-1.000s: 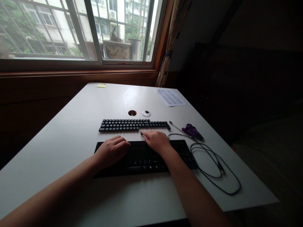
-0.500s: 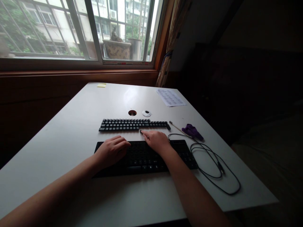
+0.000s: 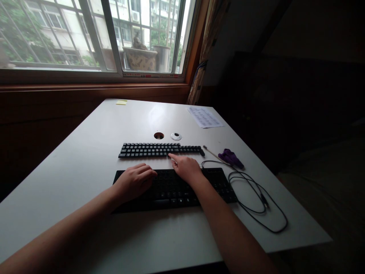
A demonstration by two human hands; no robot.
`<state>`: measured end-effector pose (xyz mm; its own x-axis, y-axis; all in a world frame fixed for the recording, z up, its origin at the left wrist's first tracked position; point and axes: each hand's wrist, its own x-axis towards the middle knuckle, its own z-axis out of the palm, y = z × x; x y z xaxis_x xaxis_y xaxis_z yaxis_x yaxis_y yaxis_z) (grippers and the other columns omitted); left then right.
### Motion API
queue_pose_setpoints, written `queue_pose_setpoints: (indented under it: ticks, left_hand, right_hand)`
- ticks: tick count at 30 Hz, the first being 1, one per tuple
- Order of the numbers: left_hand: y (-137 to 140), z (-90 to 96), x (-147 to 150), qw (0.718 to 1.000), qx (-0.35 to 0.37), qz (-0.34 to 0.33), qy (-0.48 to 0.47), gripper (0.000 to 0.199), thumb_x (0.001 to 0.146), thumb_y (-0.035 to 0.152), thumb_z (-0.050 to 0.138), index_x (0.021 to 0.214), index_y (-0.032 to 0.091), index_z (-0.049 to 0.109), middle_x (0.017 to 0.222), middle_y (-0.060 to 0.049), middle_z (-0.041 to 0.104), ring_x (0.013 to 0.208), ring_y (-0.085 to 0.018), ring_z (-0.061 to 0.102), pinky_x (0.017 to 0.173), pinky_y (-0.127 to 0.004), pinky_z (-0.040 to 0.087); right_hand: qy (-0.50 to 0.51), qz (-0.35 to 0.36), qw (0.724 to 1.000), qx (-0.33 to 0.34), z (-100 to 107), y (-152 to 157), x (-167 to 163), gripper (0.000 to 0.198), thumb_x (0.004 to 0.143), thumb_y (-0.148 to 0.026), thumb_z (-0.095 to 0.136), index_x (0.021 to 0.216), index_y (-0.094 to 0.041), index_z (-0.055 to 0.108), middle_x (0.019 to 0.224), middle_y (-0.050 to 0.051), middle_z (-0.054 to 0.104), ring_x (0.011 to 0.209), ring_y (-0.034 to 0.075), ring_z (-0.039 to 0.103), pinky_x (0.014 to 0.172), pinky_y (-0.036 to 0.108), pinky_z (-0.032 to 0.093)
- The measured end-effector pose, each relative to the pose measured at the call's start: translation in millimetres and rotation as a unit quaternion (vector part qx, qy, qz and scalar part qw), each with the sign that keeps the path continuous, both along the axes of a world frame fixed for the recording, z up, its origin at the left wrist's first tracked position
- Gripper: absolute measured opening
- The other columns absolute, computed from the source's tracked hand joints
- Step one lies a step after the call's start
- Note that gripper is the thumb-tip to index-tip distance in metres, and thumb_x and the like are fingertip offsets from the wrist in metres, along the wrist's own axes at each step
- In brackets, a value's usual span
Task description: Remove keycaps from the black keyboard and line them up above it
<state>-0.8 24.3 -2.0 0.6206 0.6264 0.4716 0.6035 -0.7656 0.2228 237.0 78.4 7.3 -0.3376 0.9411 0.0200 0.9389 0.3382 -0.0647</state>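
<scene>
A black keyboard (image 3: 162, 204) lies near the front of the white table; its upper area looks dark and stripped, while some lettered keys show along its lower rows. Behind it, loose black keycaps (image 3: 142, 150) stand in neat rows. With its index finger stretched out, my right hand (image 3: 186, 167) touches a keycap at the right end of the nearest row; its other fingers are bent in. Over the keyboard's left part rests my left hand (image 3: 136, 182), fingers curled together. Whatever lies under those fingers is hidden in shadow.
A coiled black cable (image 3: 258, 186) lies at the right, beside a purple cloth (image 3: 230, 158) and a thin brush (image 3: 212, 153). Farther back are a round table hole (image 3: 159, 136), a white cover ring (image 3: 176, 136), printed papers (image 3: 204, 117) and a yellow note (image 3: 121, 102).
My right hand's index finger has moved slightly forward, from a dark keycap just in front of the nearest row to the row's end. My left hand stays in place.
</scene>
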Motion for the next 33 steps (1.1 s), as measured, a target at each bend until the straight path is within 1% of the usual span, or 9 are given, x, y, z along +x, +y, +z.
queue_pose_setpoints:
  ticks: [12, 20, 28, 33]
  left_hand:
    - [1.3, -3.7, -1.1, 1.0, -0.007, 0.001, 0.005, 0.018, 0.09, 0.012, 0.05, 0.1, 0.018, 0.062, 0.09, -0.006, 0.065, 0.08, -0.018, 0.059, 0.07, -0.03, 0.048]
    - [0.5, -0.1, 0.3, 1.0, 0.006, -0.002, -0.001, 0.018, 0.091, 0.013, 0.048, 0.099, 0.018, 0.063, 0.087, -0.006, 0.065, 0.078, -0.017, 0.059, 0.068, -0.028, 0.048]
    - [1.2, -1.5, -0.5, 1.0, -0.004, 0.0, 0.007, 0.017, 0.091, 0.014, 0.049, 0.1, 0.018, 0.063, 0.089, -0.006, 0.065, 0.079, -0.018, 0.059, 0.069, -0.029, 0.047]
    - [0.9, -1.4, 0.2, 1.0, 0.004, 0.002, 0.006, 0.018, 0.09, 0.013, 0.049, 0.099, 0.018, 0.063, 0.088, -0.006, 0.065, 0.078, -0.017, 0.059, 0.069, -0.029, 0.048]
  right_hand:
    - [-0.002, -0.003, 1.0, 0.003, 1.0, -0.3, -1.3, 0.044, 0.098, -0.039, 0.04, 0.141, -0.038, 0.049, 0.111, 0.005, 0.072, 0.095, 0.022, 0.067, 0.08, 0.033, 0.048]
    - [-0.005, -0.002, 1.0, -0.001, 1.6, -0.5, -1.7, 0.045, 0.098, -0.038, 0.04, 0.143, -0.037, 0.047, 0.111, 0.005, 0.072, 0.096, 0.022, 0.067, 0.082, 0.033, 0.047]
    - [0.003, 0.002, 1.0, 0.01, -1.5, 0.6, -1.3, 0.044, 0.098, -0.038, 0.04, 0.141, -0.038, 0.049, 0.109, 0.004, 0.073, 0.095, 0.023, 0.067, 0.08, 0.033, 0.048]
    - [-0.006, 0.0, 1.0, 0.001, 0.2, -0.1, -1.9, 0.045, 0.098, -0.038, 0.04, 0.142, -0.038, 0.047, 0.111, 0.005, 0.072, 0.096, 0.022, 0.067, 0.082, 0.033, 0.048]
